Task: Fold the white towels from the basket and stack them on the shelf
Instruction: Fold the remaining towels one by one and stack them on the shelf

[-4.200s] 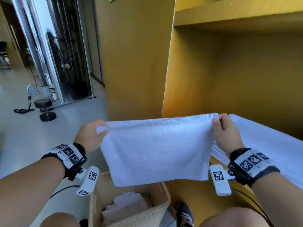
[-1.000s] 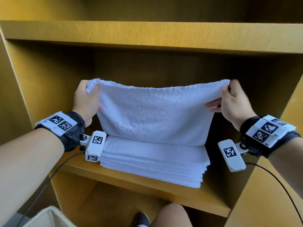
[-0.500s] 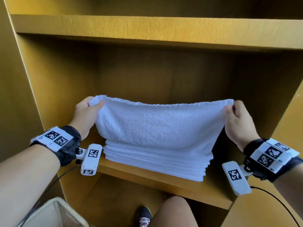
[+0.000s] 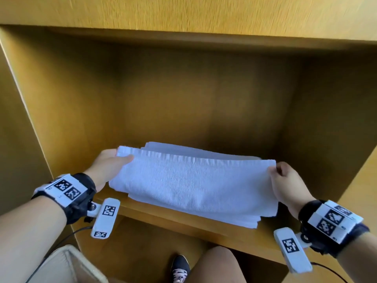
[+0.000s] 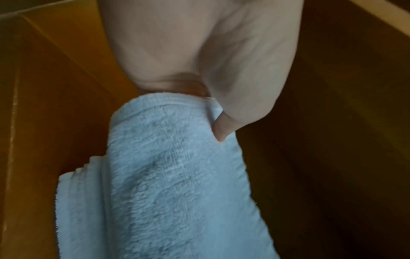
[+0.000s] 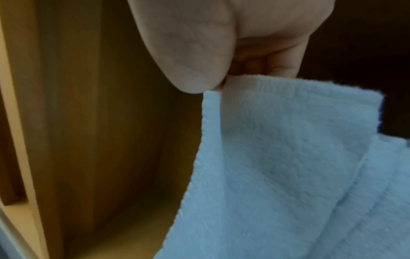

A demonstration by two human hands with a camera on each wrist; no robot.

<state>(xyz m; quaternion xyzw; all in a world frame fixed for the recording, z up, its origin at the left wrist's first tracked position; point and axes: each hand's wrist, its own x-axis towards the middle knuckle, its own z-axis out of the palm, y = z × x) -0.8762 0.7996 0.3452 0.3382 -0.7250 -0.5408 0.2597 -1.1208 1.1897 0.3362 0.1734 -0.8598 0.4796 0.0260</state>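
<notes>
Two hands [image 4: 110, 167] [image 4: 286, 183], one towel [image 4: 191, 180]

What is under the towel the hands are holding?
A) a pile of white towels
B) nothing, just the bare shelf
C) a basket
A: the held towel drapes over a pile of white towels, whose layered edges show on the shelf.

A deep cubby in a yellow-brown wooden cabinet [image 4: 183, 94] fills the frame, its back panel [image 4: 193, 103] in shadow at 12 o'clock. A thick upper board [image 4: 183, 15] spans the top, catching brighter light. Side walls [image 4: 30, 119] angle in at 9 and 3 o'clock. A darker lower compartment [image 4: 142, 248] opens at 6 o'clock.
</notes>
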